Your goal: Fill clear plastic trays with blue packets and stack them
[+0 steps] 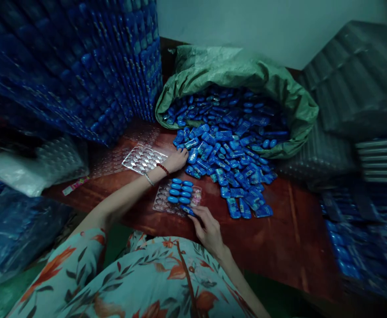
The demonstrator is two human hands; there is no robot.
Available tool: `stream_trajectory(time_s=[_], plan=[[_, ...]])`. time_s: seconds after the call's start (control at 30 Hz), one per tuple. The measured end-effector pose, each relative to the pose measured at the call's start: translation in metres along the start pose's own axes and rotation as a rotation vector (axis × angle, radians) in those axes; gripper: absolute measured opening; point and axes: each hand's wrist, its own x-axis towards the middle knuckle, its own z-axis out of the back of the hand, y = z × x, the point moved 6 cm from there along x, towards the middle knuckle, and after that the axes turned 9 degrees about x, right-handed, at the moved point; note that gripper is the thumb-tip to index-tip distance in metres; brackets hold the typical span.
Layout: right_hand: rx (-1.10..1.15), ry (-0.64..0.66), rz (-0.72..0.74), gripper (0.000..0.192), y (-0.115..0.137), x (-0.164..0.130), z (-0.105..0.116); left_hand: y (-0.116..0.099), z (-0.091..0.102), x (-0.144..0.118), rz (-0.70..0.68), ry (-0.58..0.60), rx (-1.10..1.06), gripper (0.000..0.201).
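At the near edge of the clear plastic blister tray, my right hand pinches a small blue oval piece with a printed label. Several plain blue oval pieces lie in rows in that tray's hollows. My left hand reaches over to the heap of small blue wrapped pieces, its fingers bent and closed at the heap's left edge. Whatever its fingertips grip is hidden. Behind my left wrist sits another clear blister tray, its hollows bare.
A green woven sack lies open at the back, blue pieces spilling onto the reddish-brown table. Tall stacks of filled blue trays rise at left. Grey stacks stand at right. A clear plastic bundle rests on the left.
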Motion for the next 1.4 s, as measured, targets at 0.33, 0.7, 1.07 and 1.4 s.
stream_trajectory(time_s=[0.33,0.7,1.07,1.4], plan=[[-0.583,0.338,0.132,0.028,0.023,0.03,-0.027,0.047,0.037,-0.084,0.209,-0.325,-0.51,0.027],[-0.188,0.104,0.066,0.032,-0.002,0.012,-0.028,-0.019,0.055,-0.233,0.35,-0.224,-0.639,0.025],[-0.171,0.099,0.077,0.025,-0.012,0.016,-0.022,-0.044,0.035,-0.218,0.091,-0.275,-0.355,0.035],[-0.185,0.172,0.106,0.025,-0.006,0.023,-0.019,-0.062,0.034,-0.193,-0.352,-0.351,-0.059,0.033]])
